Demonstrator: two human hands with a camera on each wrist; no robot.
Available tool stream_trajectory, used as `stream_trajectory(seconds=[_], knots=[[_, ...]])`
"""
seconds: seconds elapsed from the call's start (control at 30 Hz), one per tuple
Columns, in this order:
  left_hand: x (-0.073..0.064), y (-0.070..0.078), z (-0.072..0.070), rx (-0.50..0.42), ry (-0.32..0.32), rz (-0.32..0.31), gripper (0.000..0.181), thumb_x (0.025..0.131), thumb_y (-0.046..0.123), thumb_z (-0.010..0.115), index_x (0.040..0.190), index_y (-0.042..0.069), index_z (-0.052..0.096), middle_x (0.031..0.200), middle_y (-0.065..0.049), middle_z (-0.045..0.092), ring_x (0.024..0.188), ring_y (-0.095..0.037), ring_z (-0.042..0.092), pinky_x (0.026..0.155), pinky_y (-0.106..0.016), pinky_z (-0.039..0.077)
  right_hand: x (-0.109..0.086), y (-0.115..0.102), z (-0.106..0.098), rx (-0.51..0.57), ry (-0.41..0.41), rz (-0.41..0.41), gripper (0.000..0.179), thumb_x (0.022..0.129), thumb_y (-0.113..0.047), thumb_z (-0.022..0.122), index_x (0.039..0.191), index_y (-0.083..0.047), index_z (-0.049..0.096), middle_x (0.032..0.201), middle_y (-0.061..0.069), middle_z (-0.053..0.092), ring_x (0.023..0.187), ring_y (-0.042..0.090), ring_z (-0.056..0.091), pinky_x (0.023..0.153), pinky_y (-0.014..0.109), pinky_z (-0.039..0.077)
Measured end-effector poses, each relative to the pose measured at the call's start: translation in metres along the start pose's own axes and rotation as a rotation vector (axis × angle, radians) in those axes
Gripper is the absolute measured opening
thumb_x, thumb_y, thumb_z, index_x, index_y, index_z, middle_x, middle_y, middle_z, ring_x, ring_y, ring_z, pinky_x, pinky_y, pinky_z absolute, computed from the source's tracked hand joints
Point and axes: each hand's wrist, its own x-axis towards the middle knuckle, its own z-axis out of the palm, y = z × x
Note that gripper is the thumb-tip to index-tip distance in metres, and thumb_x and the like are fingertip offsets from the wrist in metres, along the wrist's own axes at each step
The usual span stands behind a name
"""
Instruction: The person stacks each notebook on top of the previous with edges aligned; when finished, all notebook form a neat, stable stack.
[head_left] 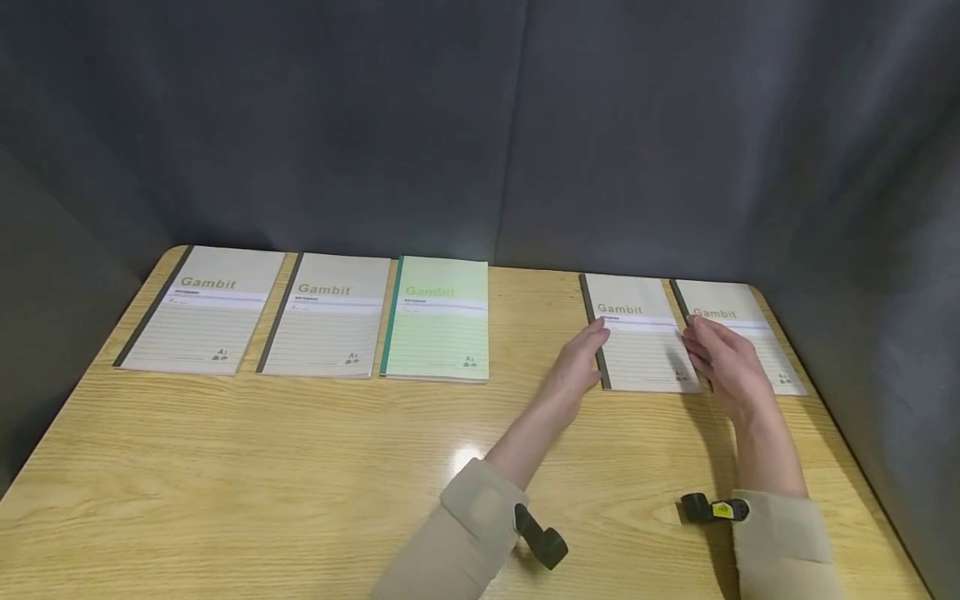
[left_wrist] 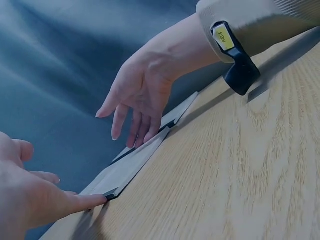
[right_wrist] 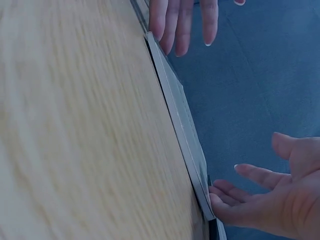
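On the right part of the table lies a pale notebook (head_left: 637, 333) with a dark spine, between my two hands. My left hand (head_left: 577, 362) touches its spine edge, the fingertips at the dark binding in the left wrist view. At its right edge is my right hand (head_left: 729, 367), whose fingers (right_wrist: 227, 200) reach down to the edge in the right wrist view. Neither hand curls round the notebook. Another pale notebook (head_left: 765, 342) lies just right of it, partly covered by the right hand.
Left of a stretch of bare wood, a green notebook (head_left: 438, 333) and two pale notebooks, one in the middle (head_left: 322, 333) and one outermost (head_left: 206, 325), lie in a row. A dark curtain (head_left: 375, 125) hangs behind the wooden table (head_left: 262, 483).
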Motion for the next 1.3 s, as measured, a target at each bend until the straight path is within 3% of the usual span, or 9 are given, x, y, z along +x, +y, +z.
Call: stream_trajectory(seconds=[0.17, 0.3, 0.43, 0.6, 0.77, 0.9, 1.03, 1.17, 1.3], knots=[[-0.001, 0.002, -0.001, 0.007, 0.058, -0.009, 0.06, 0.106, 0.034, 0.047, 0.16, 0.009, 0.036, 0.168, -0.009, 0.034, 0.155, -0.031, 0.035, 0.121, -0.05, 0.042, -0.001, -0.001, -0.002, 0.035, 0.027, 0.045, 0.08, 0.105, -0.046, 0.053, 0.163, -0.001, 0.02, 0.12, -0.013, 0.06, 0.123, 0.007, 0.055, 0.107, 0.018, 0.05], [-0.001, 0.001, -0.003, 0.067, 0.075, -0.014, 0.06, 0.105, 0.017, 0.051, 0.16, 0.003, 0.032, 0.165, -0.016, 0.037, 0.149, -0.03, 0.044, 0.118, -0.043, 0.046, -0.001, -0.003, -0.001, 0.049, 0.023, 0.066, 0.073, 0.106, -0.039, 0.055, 0.16, 0.001, 0.028, 0.102, -0.018, 0.067, 0.098, -0.002, 0.062, 0.081, 0.013, 0.056], [-0.004, 0.001, -0.007, 0.121, 0.068, -0.001, 0.066, 0.102, 0.001, 0.053, 0.162, 0.002, 0.025, 0.154, -0.018, 0.049, 0.136, -0.029, 0.057, 0.111, -0.041, 0.052, -0.003, -0.003, 0.003, 0.096, -0.033, 0.085, 0.068, 0.106, -0.034, 0.057, 0.158, 0.0, 0.031, 0.108, -0.016, 0.064, 0.092, -0.003, 0.06, 0.078, 0.014, 0.053], [-0.01, 0.007, -0.016, 0.216, 0.078, 0.005, 0.07, 0.099, 0.0, 0.057, 0.163, 0.006, 0.027, 0.15, -0.014, 0.054, 0.131, -0.025, 0.06, 0.112, -0.042, 0.051, -0.007, -0.006, 0.011, 0.056, -0.088, 0.062, 0.071, 0.108, -0.024, 0.052, 0.164, 0.0, 0.014, 0.157, 0.01, 0.037, 0.105, -0.007, 0.047, 0.085, 0.008, 0.045], [-0.018, 0.026, -0.032, 0.358, 0.058, 0.036, 0.069, 0.099, -0.002, 0.053, 0.162, 0.009, 0.029, 0.162, -0.011, 0.045, 0.152, -0.027, 0.04, 0.123, -0.046, 0.039, -0.011, -0.014, 0.025, -0.071, -0.065, -0.019, 0.067, 0.107, -0.013, 0.051, 0.163, 0.002, 0.016, 0.13, -0.002, 0.05, 0.099, -0.004, 0.051, 0.077, 0.01, 0.049], [-0.026, 0.049, -0.051, 0.526, 0.047, 0.076, 0.066, 0.102, 0.001, 0.051, 0.163, 0.013, 0.029, 0.165, -0.009, 0.041, 0.137, -0.027, 0.056, 0.089, -0.034, 0.059, -0.015, -0.028, 0.046, -0.125, -0.045, -0.088, 0.063, 0.107, -0.011, 0.051, 0.162, 0.0, 0.024, 0.118, -0.008, 0.052, 0.098, 0.0, 0.058, 0.081, 0.014, 0.055], [-0.039, 0.073, -0.083, 0.648, 0.064, 0.097, 0.063, 0.105, 0.006, 0.049, 0.163, 0.016, 0.028, 0.165, -0.01, 0.04, 0.082, -0.017, 0.065, 0.046, -0.021, 0.038, -0.018, -0.047, 0.08, -0.098, -0.042, -0.127, 0.058, 0.107, -0.01, 0.051, 0.161, -0.004, 0.031, 0.118, -0.003, 0.052, 0.1, 0.004, 0.058, 0.08, 0.014, 0.055], [-0.055, 0.088, -0.124, 0.733, 0.108, 0.111, 0.06, 0.106, 0.009, 0.047, 0.163, 0.013, 0.029, 0.159, -0.014, 0.048, 0.064, -0.013, 0.052, 0.049, -0.021, 0.04, -0.016, -0.06, 0.123, -0.069, -0.07, -0.143, 0.054, 0.106, -0.007, 0.051, 0.159, -0.007, 0.038, 0.118, 0.001, 0.052, 0.099, 0.008, 0.058, 0.08, 0.017, 0.057], [-0.072, 0.097, -0.162, 0.824, 0.177, 0.096, 0.058, 0.107, 0.012, 0.047, 0.162, 0.01, 0.03, 0.147, -0.015, 0.058, 0.105, -0.022, 0.065, 0.071, -0.027, 0.053, -0.012, -0.067, 0.165, -0.055, -0.103, -0.168, 0.053, 0.103, -0.005, 0.053, 0.155, -0.008, 0.045, 0.118, 0.005, 0.054, 0.1, 0.013, 0.06, 0.082, 0.023, 0.06]])
